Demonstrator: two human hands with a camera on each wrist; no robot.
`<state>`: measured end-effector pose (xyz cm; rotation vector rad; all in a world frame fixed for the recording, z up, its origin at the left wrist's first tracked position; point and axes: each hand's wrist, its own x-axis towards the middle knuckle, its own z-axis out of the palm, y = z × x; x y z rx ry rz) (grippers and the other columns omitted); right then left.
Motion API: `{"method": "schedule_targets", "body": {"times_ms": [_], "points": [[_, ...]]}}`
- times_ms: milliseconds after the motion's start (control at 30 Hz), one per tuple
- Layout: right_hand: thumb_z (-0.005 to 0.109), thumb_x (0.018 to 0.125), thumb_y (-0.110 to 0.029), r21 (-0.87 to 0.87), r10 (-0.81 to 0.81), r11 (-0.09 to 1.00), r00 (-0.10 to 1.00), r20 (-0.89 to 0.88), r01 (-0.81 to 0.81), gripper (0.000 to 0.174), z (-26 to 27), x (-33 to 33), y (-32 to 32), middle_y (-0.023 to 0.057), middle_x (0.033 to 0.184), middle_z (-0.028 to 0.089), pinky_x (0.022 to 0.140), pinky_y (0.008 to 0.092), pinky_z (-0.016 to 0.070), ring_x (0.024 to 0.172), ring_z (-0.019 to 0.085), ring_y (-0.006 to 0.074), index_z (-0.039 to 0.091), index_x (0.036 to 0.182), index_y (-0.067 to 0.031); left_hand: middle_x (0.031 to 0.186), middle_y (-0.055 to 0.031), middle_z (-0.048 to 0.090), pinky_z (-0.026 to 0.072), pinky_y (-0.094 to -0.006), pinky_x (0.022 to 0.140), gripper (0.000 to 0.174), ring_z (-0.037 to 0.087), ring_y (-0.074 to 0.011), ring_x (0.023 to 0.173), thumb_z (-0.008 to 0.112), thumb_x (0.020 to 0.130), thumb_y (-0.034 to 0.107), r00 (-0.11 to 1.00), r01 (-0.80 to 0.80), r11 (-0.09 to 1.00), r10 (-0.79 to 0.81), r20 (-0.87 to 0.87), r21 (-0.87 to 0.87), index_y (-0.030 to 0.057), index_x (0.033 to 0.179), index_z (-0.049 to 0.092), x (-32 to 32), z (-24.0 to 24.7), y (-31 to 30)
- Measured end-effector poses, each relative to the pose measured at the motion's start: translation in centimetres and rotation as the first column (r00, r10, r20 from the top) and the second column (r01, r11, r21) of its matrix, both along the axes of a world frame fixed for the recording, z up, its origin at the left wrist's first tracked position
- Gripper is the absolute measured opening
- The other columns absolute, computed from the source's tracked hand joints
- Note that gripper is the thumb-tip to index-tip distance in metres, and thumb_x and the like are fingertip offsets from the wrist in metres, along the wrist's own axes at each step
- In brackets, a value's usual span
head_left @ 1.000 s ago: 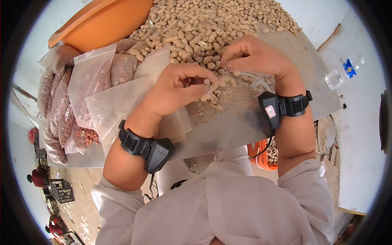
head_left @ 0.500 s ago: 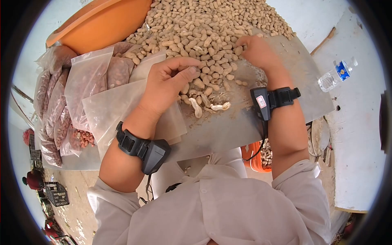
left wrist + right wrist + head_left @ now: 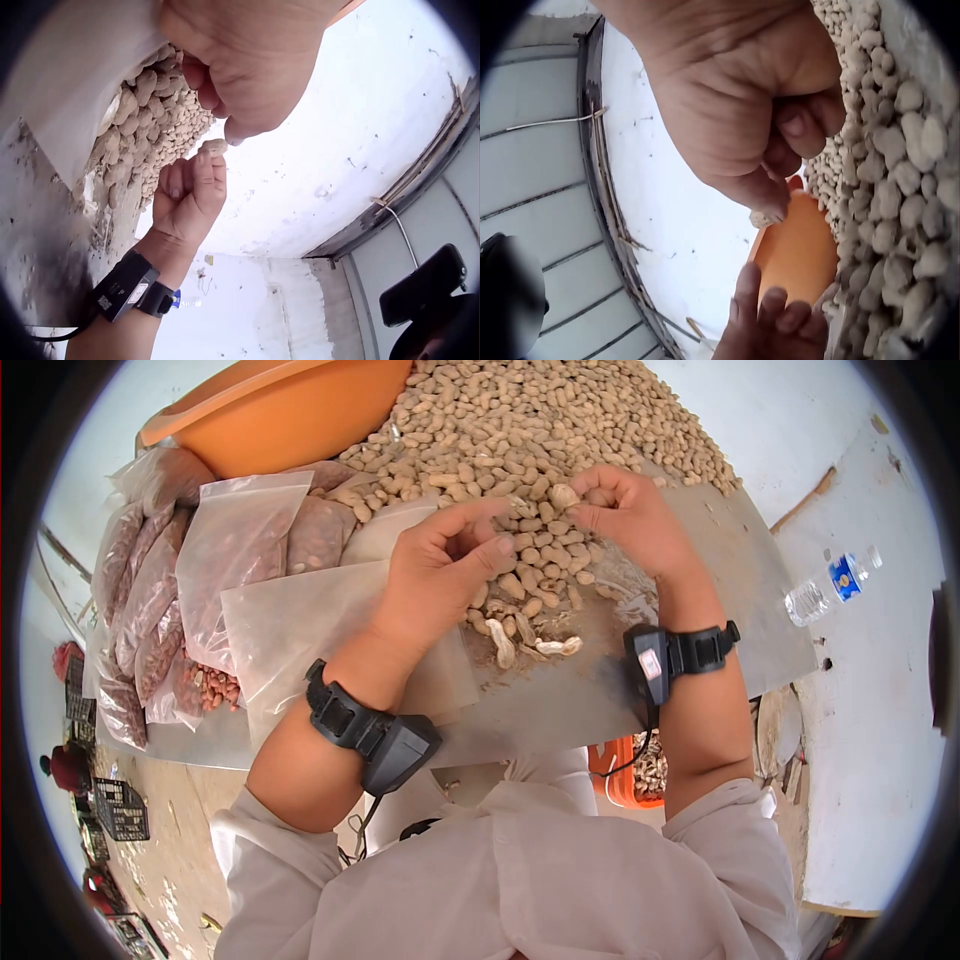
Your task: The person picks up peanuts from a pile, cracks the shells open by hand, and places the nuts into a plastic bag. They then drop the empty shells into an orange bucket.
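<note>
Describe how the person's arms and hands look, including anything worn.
The left hand and right hand wear no gloves. The sleeves are short and pale beige. Each wrist carries a chunky black device on a black strap with a dark cable; the right one bears a whitish label.

On the grey bench (image 3: 560, 715) lie a big heap of peanuts (image 3: 560, 420), fat bags of pink nuts (image 3: 238, 585), flat see-through bags (image 3: 300, 620) and some open shells (image 3: 502, 645).

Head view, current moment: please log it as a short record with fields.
Right hand: pinches one peanut
Left hand: thumb and index apart, nothing visibly held
Unshelled peanut heap: between and beyond the hands
Split peanut shells: on the tabletop
Kernel bags: left of left hand
Orange basin: beyond the bags
Plastic bottle: right of right hand
</note>
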<state>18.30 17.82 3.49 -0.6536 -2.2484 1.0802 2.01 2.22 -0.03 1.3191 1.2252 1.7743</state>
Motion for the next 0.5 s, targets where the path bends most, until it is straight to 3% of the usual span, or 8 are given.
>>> {"method": "schedule_targets", "body": {"times_ms": [67,167,200,300,400,500], "points": [[0.068,0.074,-0.008,-0.097,0.134,0.985,0.987,-0.09,-0.142,0.014,0.0,-0.8,-1.7,-0.0071,0.057,0.041,0.047,0.0202,0.0305,0.054,0.036,0.0027,0.058,0.083,-0.004,0.073,0.0058,0.051,0.0363,-0.0157,0.054,0.029,0.043,-0.0018,0.06,0.067,0.079,0.009,0.999,0.01,0.999,-0.012,0.032,0.053,0.0027,0.107,0.061,0.2,-0.1,0.2],[0.067,0.073,-0.005,-0.075,0.225,0.969,0.969,-0.106,-0.234,0.014,0.3,-1.6,-4.4,-0.0073,0.056,0.037,0.046,0.0202,0.0284,0.052,0.034,0.003,0.057,0.082,-0.0032,0.073,0.0059,0.051,0.0369,-0.0156,0.054,0.029,0.044,-0.0019,0.061,0.067,0.08,0.009,0.999,0.01,0.998,-0.008,-0.033,0.064,0.0025,0.107,0.061,0.1,-0.3,0.3],[0.067,0.074,-0.005,-0.032,0.244,0.968,0.966,-0.089,-0.247,0.013,0.1,-1.8,-4.6,-0.0075,0.055,0.036,0.046,0.0209,0.0279,0.051,0.032,0.0028,0.057,0.082,-0.0029,0.076,0.0041,0.055,0.0396,-0.0163,0.058,0.026,0.047,-0.0024,0.065,0.065,0.081,0.01,0.986,-0.017,0.998,0.027,-0.165,0.064,0.0017,0.106,0.061,-0.1,-0.2,0.2],[0.066,0.076,-0.007,-0.042,0.254,0.964,0.957,-0.143,-0.262,0.012,-0.1,-1.9,-4.7,-0.0075,0.054,0.039,0.046,0.0207,0.0282,0.051,0.033,0.0023,0.058,0.083,-0.0031,0.078,0.0018,0.059,0.0418,-0.018,0.061,0.023,0.05,-0.0034,0.069,0.063,0.083,0.01,0.999,0.033,0.999,-0.034,0.04,0.021,0.0002,0.104,0.061,0.5,0.6,-0.3],[0.065,0.078,-0.01,-0.038,0.249,0.961,0.92,-0.304,-0.273,0.01,-0.9,-2.1,-4.2,-0.0071,0.054,0.041,0.046,0.0207,0.028,0.051,0.033,0.0021,0.059,0.083,-0.0036,0.081,-0.0006,0.061,0.0438,-0.0196,0.064,0.021,0.052,-0.0049,0.072,0.061,0.085,0.01,0.999,0.03,1.0,-0.03,0.023,0.009,-0.0011,0.103,0.061,0.5,0.7,-0.3],[0.062,0.081,-0.011,-0.065,0.252,0.957,0.921,-0.298,-0.283,0.009,-0.7,-2.2,-4.5,-0.0065,0.055,0.046,0.047,0.019,0.0304,0.052,0.039,0.0013,0.059,0.087,-0.0038,0.08,-0.0004,0.061,0.0443,-0.0202,0.065,0.021,0.053,-0.0058,0.072,0.058,0.087,0.011,0.999,0.029,0.999,-0.029,-0.016,-0.033,-0.0018,0.103,0.061,0.4,0.4,-0.3]]}}
